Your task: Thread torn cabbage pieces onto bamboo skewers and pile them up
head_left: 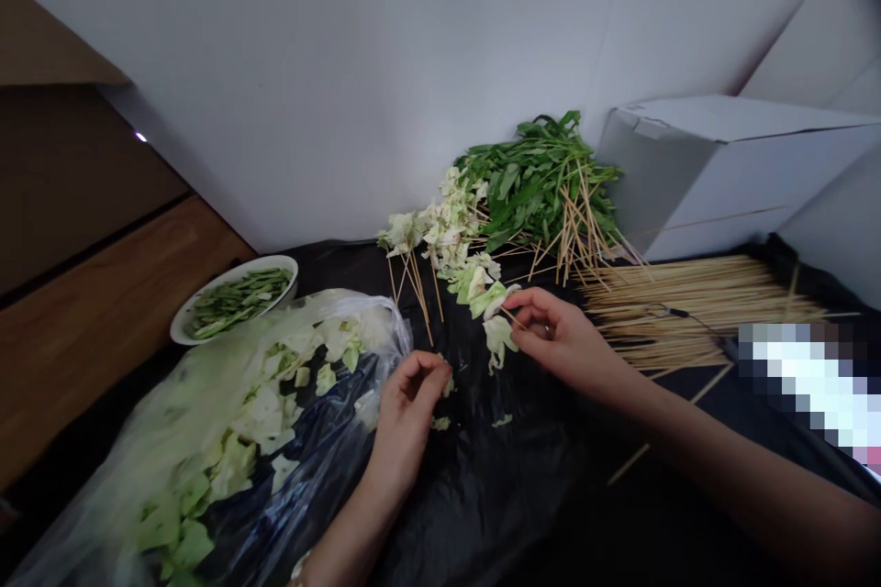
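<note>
My right hand point(557, 339) is closed on a wooden skewer that carries several pale cabbage pieces point(477, 286), held above the black sheet. One cabbage leaf point(498, 339) hangs down beside its fingertips. Lower and to the left, my left hand point(411, 394) has its thumb and forefinger pinched together, with a small bit of cabbage point(447, 378) at the fingertips. Left of this hand lies a clear plastic bag point(378, 316) with torn cabbage leaves point(262, 417). Behind both hands are finished-looking cabbage skewers point(451, 220) in a pile.
Leafy greens on skewers point(537, 179) are heaped by the wall. A large bundle of bare skewers point(688, 293) lies at the right, before a white box point(716, 174). A white bowl point(180, 328) of cut green vegetables stands at the left. Cabbage scraps point(504, 420) dot the black sheet.
</note>
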The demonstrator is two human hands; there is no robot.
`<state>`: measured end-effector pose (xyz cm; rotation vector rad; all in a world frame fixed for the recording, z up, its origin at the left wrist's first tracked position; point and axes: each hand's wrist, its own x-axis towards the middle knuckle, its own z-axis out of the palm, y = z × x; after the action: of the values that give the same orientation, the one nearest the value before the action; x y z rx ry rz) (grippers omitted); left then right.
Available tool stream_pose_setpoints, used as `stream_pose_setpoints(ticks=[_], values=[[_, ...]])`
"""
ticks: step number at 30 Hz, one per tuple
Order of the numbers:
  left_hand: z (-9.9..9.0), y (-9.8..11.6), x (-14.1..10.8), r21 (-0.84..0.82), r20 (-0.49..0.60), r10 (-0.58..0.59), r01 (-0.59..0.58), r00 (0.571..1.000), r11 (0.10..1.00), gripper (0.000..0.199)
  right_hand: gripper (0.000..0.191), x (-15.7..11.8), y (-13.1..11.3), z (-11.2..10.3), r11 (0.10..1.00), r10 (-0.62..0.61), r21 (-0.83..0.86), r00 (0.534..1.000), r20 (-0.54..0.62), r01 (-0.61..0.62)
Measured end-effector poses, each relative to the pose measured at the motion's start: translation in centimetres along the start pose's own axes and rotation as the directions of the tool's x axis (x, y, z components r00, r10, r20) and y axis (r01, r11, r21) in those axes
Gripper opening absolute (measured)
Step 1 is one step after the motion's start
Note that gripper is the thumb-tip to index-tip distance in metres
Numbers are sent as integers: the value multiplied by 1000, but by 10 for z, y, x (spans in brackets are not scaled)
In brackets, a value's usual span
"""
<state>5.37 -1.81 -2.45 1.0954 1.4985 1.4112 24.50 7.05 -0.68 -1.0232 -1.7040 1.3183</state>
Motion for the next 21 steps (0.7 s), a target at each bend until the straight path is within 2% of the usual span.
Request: stream_pose_setpoints(ticks=[3, 6, 8, 10, 12, 14, 17, 21], values=[[0, 1, 3, 185, 52, 68, -76, 996, 980, 14, 31, -1, -3, 1, 999, 16, 46, 999, 40, -18], [1, -4, 4, 251, 71, 127, -141, 989, 958, 13, 32, -4, -6, 5, 994, 22, 103, 996, 87, -31], [2, -8, 3, 214, 58, 134, -144, 989, 966, 12, 33, -6, -8, 7, 991, 24, 126, 992, 123, -40], [3, -9, 2, 86, 64, 88, -93, 994, 992, 17, 33, -8, -10, 9, 990, 23, 136, 987, 159, -45], [6, -8, 0, -76, 128, 22, -12, 992, 997, 24, 32, -10, -11, 11, 989, 23, 141, 982, 185, -50], [8, -5, -1, -166, 199, -17, 51, 980, 985, 23, 32, -11, -12, 13, 989, 28, 139, 978, 205, -58], [9, 0, -2, -170, 229, -42, 83, 972, 982, 22, 31, -12, -13, 14, 990, 31, 125, 974, 226, -61], [7, 4, -3, -148, 187, -85, 114, 979, 982, 25, 30, -11, -13, 12, 993, 37, 98, 978, 205, -58]])
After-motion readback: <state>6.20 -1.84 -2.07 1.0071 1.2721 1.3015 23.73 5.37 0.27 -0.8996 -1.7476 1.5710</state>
